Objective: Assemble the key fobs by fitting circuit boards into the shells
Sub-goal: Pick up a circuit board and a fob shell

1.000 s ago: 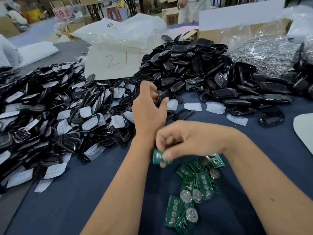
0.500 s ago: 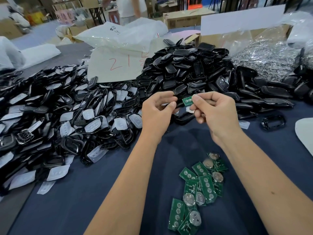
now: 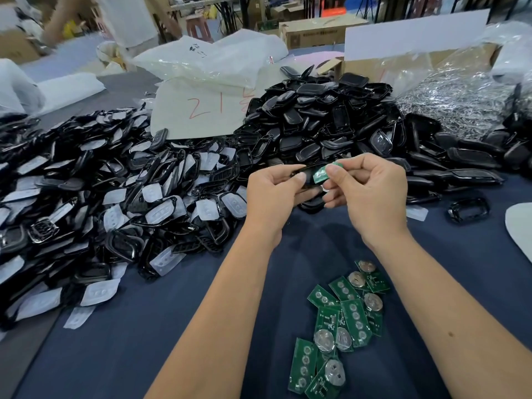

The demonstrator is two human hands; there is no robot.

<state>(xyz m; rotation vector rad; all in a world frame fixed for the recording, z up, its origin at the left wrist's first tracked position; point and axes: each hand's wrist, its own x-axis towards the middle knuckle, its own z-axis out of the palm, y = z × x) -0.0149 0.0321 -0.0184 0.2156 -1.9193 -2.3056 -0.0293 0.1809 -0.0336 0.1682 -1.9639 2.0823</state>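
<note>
Board (image 3: pixel 322 174) now meets the shell (image 3: pixel 306 180), up from apart half a second ago. Left hand (image 3: pixel 273 194) grips shell, right hand (image 3: pixel 365 191) pinches board; seating looks next.

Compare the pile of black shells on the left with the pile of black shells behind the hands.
The left pile of black plastic shells lies low and spread wide; the rear pile of black plastic shells is heaped into a taller mound. The left pile is mixed with whitish translucent button pads and open frames; the rear pile shows mostly solid glossy black pieces and no such pads. Both rest on the dark blue table cover.
</note>
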